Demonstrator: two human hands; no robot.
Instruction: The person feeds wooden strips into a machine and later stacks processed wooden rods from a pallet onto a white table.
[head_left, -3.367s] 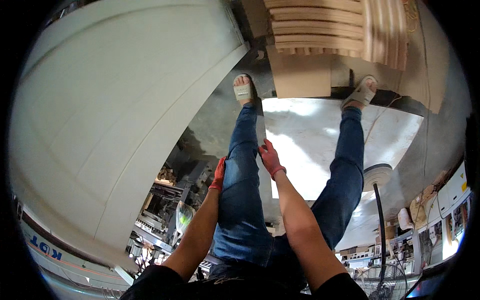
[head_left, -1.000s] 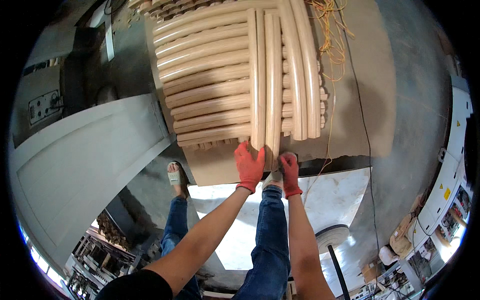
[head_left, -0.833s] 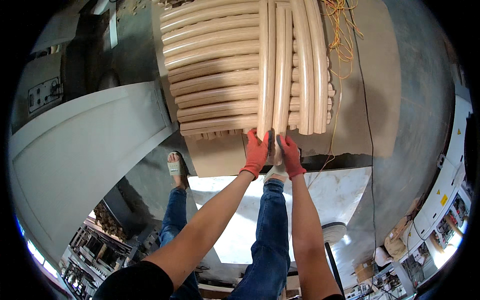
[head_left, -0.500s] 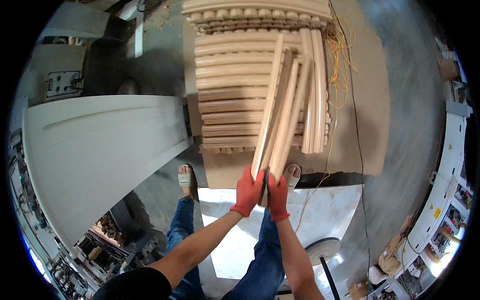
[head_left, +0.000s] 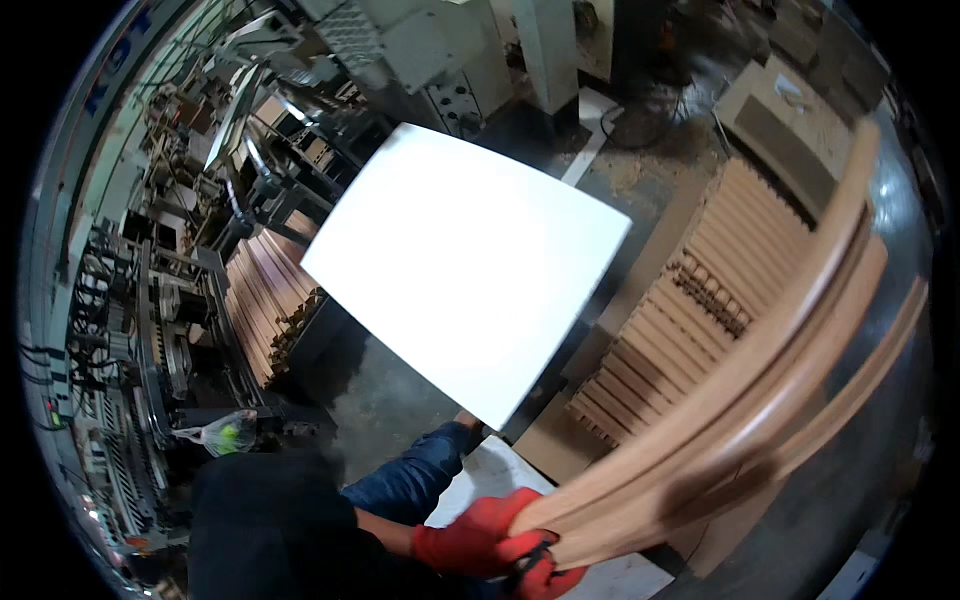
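My left hand (head_left: 468,535), in a red glove, is closed round the near ends of a small bundle of long, smooth wooden strips (head_left: 715,405). Just below it is my right hand (head_left: 548,575), also red-gloved and wrapped round the same ends; part of it is cut off by the lower edge. The strips slant up to the right, raised in front of the stacked wood (head_left: 665,345), and their far ends fan apart. Rows of similar strips make up that stack, partly hidden behind the bundle.
A white flat-topped surface (head_left: 465,260) stands ahead to the left, with another pile of wooden strips (head_left: 262,300) beyond it. Machinery (head_left: 160,330) lines the left side. A cardboard box (head_left: 785,120) lies at the far right, and a white board (head_left: 490,475) is by my feet.
My view has turned to the left. Both hands still grip the strips, which have risen closer to me and now slant right, away from the stack they were over.
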